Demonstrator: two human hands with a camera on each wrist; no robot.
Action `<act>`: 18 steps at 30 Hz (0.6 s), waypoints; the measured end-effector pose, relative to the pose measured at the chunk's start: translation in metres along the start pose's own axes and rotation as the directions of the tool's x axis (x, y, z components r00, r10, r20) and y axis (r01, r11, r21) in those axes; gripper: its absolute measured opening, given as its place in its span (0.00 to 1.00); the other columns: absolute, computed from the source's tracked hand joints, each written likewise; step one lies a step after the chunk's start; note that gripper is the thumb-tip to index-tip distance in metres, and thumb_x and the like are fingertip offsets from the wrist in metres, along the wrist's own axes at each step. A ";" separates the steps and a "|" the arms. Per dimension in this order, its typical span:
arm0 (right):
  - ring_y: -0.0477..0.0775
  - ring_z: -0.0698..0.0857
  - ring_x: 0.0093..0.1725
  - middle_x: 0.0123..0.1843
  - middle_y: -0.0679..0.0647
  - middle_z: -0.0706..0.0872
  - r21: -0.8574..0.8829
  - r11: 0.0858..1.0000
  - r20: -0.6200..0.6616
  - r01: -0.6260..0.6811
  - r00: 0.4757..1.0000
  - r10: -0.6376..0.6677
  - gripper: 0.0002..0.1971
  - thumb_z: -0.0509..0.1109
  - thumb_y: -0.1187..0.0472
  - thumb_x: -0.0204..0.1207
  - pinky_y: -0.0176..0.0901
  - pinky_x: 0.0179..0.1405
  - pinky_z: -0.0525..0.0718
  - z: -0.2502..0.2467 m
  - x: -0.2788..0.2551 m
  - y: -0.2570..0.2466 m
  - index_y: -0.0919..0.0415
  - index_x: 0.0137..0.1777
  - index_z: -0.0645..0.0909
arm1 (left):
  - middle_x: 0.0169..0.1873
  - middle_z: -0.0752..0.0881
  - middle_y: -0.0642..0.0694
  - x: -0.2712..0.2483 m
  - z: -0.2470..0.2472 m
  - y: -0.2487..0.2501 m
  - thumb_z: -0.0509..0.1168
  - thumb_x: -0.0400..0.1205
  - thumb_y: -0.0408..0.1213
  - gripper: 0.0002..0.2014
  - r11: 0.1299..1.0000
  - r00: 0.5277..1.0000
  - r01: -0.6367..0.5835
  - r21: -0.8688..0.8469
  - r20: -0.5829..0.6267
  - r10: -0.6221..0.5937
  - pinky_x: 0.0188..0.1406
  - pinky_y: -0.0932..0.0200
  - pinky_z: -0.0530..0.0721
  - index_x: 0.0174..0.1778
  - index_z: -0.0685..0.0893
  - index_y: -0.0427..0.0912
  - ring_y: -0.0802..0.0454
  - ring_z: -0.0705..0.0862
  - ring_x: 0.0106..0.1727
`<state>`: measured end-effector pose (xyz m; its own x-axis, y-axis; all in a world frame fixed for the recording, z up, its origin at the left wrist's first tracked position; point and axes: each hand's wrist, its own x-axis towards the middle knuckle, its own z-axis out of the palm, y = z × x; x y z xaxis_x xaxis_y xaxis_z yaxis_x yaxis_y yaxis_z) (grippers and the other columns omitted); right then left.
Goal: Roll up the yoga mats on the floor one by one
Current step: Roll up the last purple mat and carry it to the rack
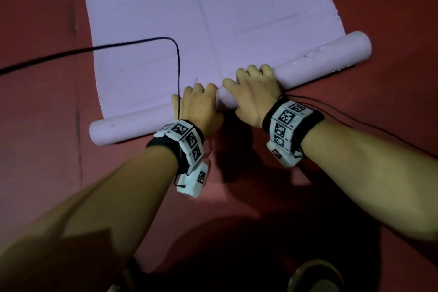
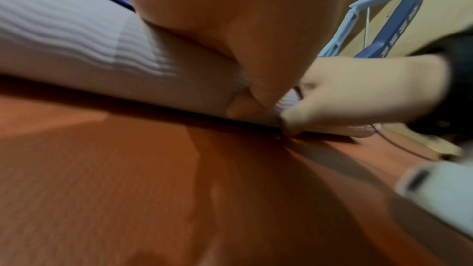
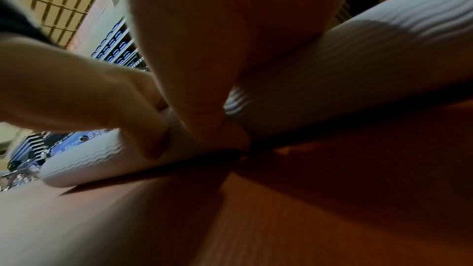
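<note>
A pale purple yoga mat lies flat on the red floor, its near end wound into a roll that runs from lower left to upper right. My left hand grips the roll near its middle, fingers curled over the top. Beside it my right hand grips the roll the same way, thumb at the near side. In the left wrist view the ribbed roll fills the upper left, my left thumb at its base. The right wrist view shows the roll under my palm.
A black cable crosses the mat from the left and drops to my left wrist. Red floor surrounds the mat. A blue rack stands in the background of the left wrist view. My shoe shows at the bottom.
</note>
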<state>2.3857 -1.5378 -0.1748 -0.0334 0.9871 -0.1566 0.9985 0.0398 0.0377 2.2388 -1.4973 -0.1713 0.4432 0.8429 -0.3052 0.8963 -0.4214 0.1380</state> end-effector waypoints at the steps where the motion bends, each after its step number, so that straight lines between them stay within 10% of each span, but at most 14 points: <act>1: 0.65 0.80 0.53 0.53 0.56 0.82 0.005 1.000 0.018 0.002 1.000 -0.002 0.25 0.71 0.57 0.60 0.57 0.53 0.71 -0.003 0.003 0.001 0.50 0.61 0.78 | 0.57 0.77 0.43 -0.003 0.002 0.000 0.68 0.74 0.45 0.21 1.000 1.000 0.005 -0.017 -0.028 -0.006 0.61 0.41 0.67 0.63 0.76 0.47 0.38 0.75 0.62; 8: 0.62 0.79 0.58 0.58 0.55 0.81 0.020 1.000 0.085 0.014 0.996 -0.016 0.27 0.70 0.53 0.66 0.56 0.55 0.70 -0.009 0.012 0.006 0.49 0.67 0.73 | 0.56 0.78 0.44 -0.010 0.020 -0.009 0.73 0.69 0.39 0.30 0.996 0.974 -0.041 0.075 -0.218 0.056 0.62 0.38 0.69 0.69 0.74 0.49 0.39 0.75 0.57; 18: 0.64 0.77 0.58 0.59 0.57 0.80 -0.034 0.998 -0.021 -0.053 0.998 0.052 0.32 0.74 0.55 0.62 0.60 0.63 0.69 0.002 0.011 0.004 0.48 0.70 0.76 | 0.60 0.78 0.43 0.016 -0.001 -0.013 0.69 0.73 0.50 0.29 0.993 0.998 -0.061 0.105 0.006 0.061 0.59 0.40 0.70 0.71 0.73 0.50 0.38 0.77 0.63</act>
<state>2.3891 -1.5272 -0.1787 0.0179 0.9908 -0.1339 0.9968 -0.0074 0.0790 2.2339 -1.4782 -0.1774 0.4967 0.8138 -0.3016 0.8614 -0.5046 0.0571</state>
